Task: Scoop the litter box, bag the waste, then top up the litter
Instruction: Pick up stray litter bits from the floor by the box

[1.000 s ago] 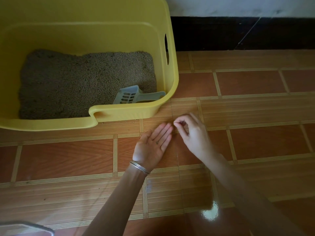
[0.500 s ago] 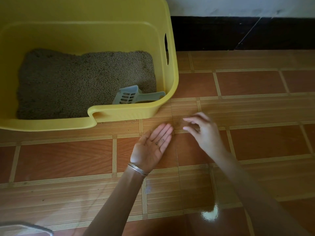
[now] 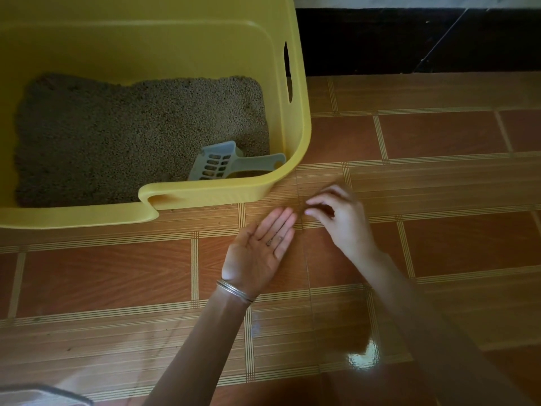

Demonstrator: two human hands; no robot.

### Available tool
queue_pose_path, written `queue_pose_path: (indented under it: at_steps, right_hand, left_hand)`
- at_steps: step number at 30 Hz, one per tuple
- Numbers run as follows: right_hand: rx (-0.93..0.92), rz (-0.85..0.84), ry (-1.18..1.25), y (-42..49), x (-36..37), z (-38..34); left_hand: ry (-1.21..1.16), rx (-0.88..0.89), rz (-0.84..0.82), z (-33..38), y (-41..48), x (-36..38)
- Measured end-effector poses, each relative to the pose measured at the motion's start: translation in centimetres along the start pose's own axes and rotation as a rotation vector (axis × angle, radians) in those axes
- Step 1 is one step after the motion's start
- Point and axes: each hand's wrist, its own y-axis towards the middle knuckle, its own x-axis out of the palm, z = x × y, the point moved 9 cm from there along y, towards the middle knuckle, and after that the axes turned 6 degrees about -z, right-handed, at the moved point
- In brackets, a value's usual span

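The left hand (image 3: 257, 253) lies palm-up, fingers (image 3: 279, 227) straight, on the glossy tiled floor (image 3: 439, 136); the right hand (image 3: 345, 221) curls blurred fingers beside it, grip unclear; just beyond, the smooth yellow plastic litter box (image 3: 298, 142) holds grainy brown litter (image 3: 117, 136) and a slotted grey scoop (image 3: 216, 164).

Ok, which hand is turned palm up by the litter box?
The left hand, with bangles at its wrist: palm up, fingers straight. The right hand faces down, fingers curled.

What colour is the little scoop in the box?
Pale grey-blue scoop, seen from the head view.
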Motion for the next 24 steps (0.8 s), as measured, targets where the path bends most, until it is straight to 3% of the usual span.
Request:
queue_pose_path:
  at_steps: [5, 11, 16, 20, 24]
  right_hand:
    - [-0.057, 0.050, -0.009, -0.2, -0.2, -0.6]
    - [-0.107, 0.063, -0.180, -0.4, 0.4, -1.7]
    - [-0.074, 0.053, -0.239, -1.2, 0.7, -2.4]
    - [0.007, 0.077, -0.121, -1.5, -0.4, -2.5]
    - [-0.084, 0.065, 0.066, -2.6, -1.7, -6.1]
  left_hand:
    - [0.001, 0.006, -0.005, 0.0, 0.0, 0.0]
    - [0.026, 0.011, 0.001, -0.1, -0.1, 0.0]
    - [0.025, 0.034, 0.052, -0.7, -0.8, -0.6]
    - [-0.009, 0.048, 0.093, -0.7, -0.9, -0.7]
    - [-0.006, 0.011, 0.106, -1.6, -0.6, 0.0]
